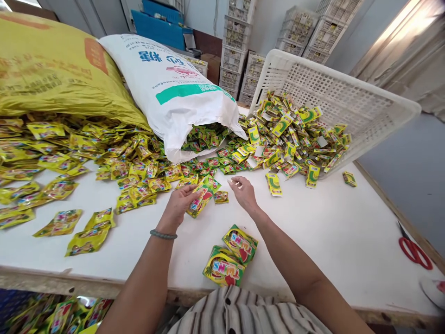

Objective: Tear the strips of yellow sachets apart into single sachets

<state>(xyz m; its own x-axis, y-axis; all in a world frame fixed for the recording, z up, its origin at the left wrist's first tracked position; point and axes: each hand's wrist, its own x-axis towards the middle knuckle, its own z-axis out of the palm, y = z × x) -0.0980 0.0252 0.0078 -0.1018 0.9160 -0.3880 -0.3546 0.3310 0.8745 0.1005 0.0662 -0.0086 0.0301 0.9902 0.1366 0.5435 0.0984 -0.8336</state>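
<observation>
Green-yellow carton (205,195) in left grip (181,203), right grip (244,192) apart

The left forearm (146,278) slants up rightward from the bottom edge, its wrist (168,226) left of centre; the left grip (189,197) is closed, thumb pressed towards bent fingers. The right forearm (288,250) runs up leftward from the lower right to the wrist (255,208). The right grip (233,182), near mid-frame, points left, empty, fingers loosely curled.
</observation>
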